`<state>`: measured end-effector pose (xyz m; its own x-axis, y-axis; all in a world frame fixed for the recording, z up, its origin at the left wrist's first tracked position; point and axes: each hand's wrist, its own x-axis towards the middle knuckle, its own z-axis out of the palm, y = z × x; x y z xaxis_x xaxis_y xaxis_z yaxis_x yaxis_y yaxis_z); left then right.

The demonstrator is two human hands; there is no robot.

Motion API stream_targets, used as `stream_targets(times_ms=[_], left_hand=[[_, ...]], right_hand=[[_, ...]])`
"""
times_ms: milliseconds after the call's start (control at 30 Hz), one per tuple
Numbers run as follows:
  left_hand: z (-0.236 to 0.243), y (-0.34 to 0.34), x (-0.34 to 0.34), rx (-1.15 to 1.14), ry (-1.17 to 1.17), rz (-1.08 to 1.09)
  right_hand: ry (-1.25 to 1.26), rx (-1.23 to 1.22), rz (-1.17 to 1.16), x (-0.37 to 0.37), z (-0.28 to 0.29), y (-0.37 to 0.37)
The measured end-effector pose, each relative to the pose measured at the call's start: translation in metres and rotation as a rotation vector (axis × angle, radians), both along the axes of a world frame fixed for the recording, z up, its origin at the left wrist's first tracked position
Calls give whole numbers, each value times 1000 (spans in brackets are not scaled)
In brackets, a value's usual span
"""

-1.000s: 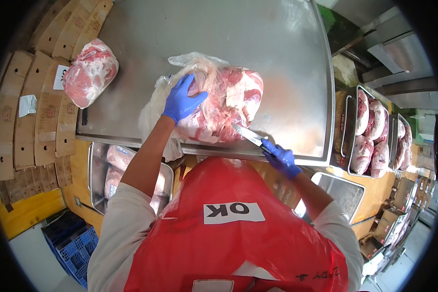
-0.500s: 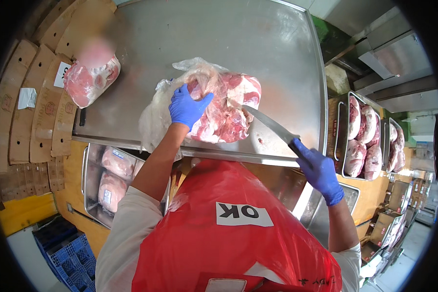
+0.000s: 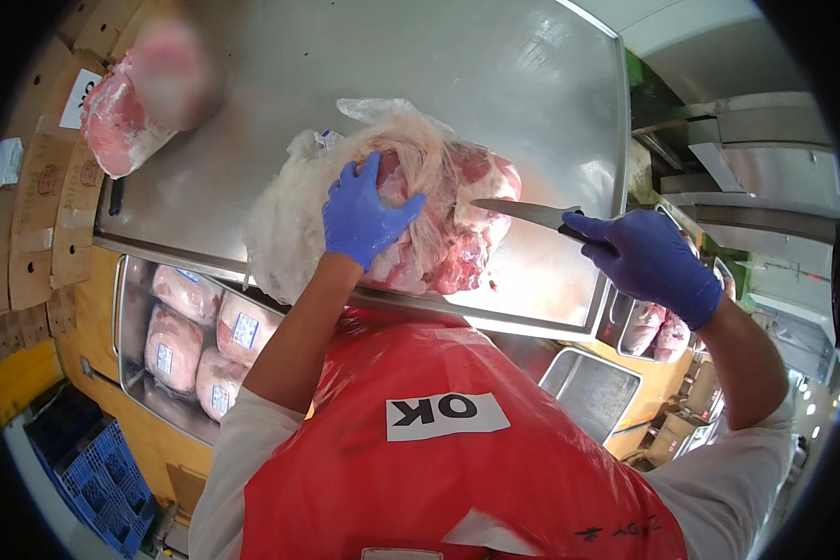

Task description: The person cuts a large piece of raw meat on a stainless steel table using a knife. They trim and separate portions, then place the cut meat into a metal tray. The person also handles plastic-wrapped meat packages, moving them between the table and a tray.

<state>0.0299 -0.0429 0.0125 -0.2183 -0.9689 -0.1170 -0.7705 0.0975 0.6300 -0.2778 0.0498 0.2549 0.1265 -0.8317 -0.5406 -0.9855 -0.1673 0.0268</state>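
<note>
A large piece of raw meat (image 3: 481,215) lies near the front edge of the steel table (image 3: 280,65). Clear plastic wrap (image 3: 294,219) is bunched over its left part and spreads onto the metal. My left hand (image 3: 364,217), in a blue glove, rests on the wrapped side with fingers spread. In my right hand (image 3: 658,261), also gloved in blue, is the dark handle of a knife (image 3: 527,213). Its blade points left, and the tip lies over the meat's right part. Whether the edge touches the meat, I cannot tell.
Another piece of meat (image 3: 121,126) sits at the table's far left beside cardboard boxes (image 3: 42,201). Below the left front edge, a steel tray (image 3: 133,369) holds several wrapped meat pieces. More meat (image 3: 658,327) fills a tray at right, near a bare steel tray (image 3: 593,387).
My right hand has risen and moved farther out, with the knife now lying nearly level across the meat's right side. The left hand stays on the wrap. The whole view has shifted.
</note>
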Motion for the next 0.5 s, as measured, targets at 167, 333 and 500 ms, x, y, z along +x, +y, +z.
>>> stream_targets(times_ms=[167,333,500], left_hand=[[-6,1,-2,-95,12,-34],[-11,-4,-1,-64,33,-56],[2,-13,-5,-13,24,-62]], right_hand=[[28,175,-4,3,7,-40],[-23,186,51,9,11,-67],[-199,-28,-12,-58,-65,17]])
